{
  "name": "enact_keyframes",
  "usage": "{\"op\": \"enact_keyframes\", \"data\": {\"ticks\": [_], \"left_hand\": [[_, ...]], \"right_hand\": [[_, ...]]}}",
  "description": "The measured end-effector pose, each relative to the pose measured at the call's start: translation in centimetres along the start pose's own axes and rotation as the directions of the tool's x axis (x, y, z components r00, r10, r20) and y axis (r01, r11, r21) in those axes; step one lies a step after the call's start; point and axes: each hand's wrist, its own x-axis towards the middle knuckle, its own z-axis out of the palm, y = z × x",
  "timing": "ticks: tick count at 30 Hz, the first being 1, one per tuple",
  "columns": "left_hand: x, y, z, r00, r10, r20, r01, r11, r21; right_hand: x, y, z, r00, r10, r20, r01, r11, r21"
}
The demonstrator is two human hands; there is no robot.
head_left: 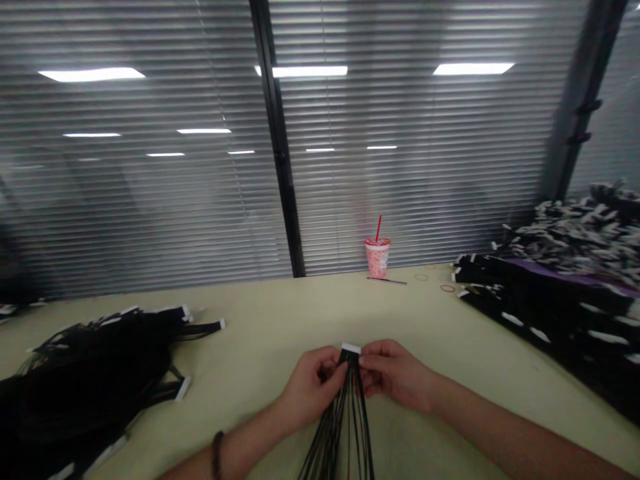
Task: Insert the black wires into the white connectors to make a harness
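The left hand [315, 385] is pinching black wires [336, 427] at their white connector [351, 348], the right hand [399, 375] is pinching the connector's side, both nearly closed; wires are trailing between them.

The flat white rectangular connector [351, 348] looks like smooth plastic; its thin black wires [331, 433] look plastic-coated. The pale yellow-green worktop [280, 312] looks smooth and matt, the dark straight window bar [287, 200] metallic.
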Motion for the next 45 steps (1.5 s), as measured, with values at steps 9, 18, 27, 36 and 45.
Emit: {"op": "enact_keyframes", "data": {"ticks": [9, 18, 27, 36, 45], "left_hand": [[-0.12, 0.63, 0.06, 0.999, 0.034, 0.022, -0.035, 0.999, 0.038], [-0.14, 1.03, 0.09, 0.999, 0.039, -0.029, -0.038, 0.999, 0.034], [0.05, 0.41, -0.17, 0.998, 0.058, 0.008, -0.058, 0.998, 0.009], [-0.17, 0.68, -0.17, 0.998, 0.059, 0.038, -0.059, 0.998, 0.01], [0.12, 0.15, -0.15, 0.998, 0.066, 0.013, -0.066, 0.998, -0.01]], "right_hand": [[-0.34, -0.18, -0.04, 0.997, -0.036, 0.07, 0.038, 0.999, -0.017], [-0.49, -0.3, -0.01, 0.996, -0.057, 0.073, 0.054, 0.998, 0.043], [-0.41, -0.41, 0.1, 0.996, -0.08, 0.044, 0.081, 0.997, -0.006], [-0.24, 0.04, 0.18, 0.992, -0.128, 0.022, 0.129, 0.991, -0.029], [0.13, -0.03, 0.4, 0.994, -0.112, 0.0, 0.112, 0.992, 0.051]]}}
